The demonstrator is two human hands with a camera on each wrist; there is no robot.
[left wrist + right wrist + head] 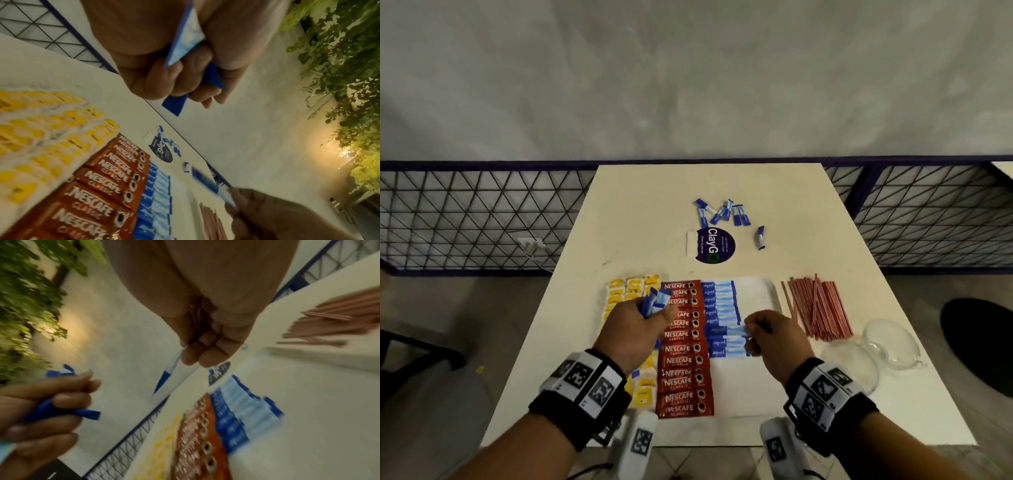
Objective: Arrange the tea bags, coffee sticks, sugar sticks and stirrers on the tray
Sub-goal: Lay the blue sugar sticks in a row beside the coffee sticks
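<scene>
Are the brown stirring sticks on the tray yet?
Not yet. The stirrers lie in a loose pile on the table, right of the tray. Neither hand touches them.

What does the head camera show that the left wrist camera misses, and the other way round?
Only the head view shows the clear glass cups near the table's right edge, the wrist bands with printed markers, and the whole pile of stirrers beside the tray.

Only the left wrist view shows green foliage and a glowing lamp, plus the left hand's curled fingers from below.

Both show the left hand gripping a bunch of blue sugar sticks, the right hand pinching one, and the rows of coffee sticks and yellow tea bags.
</scene>
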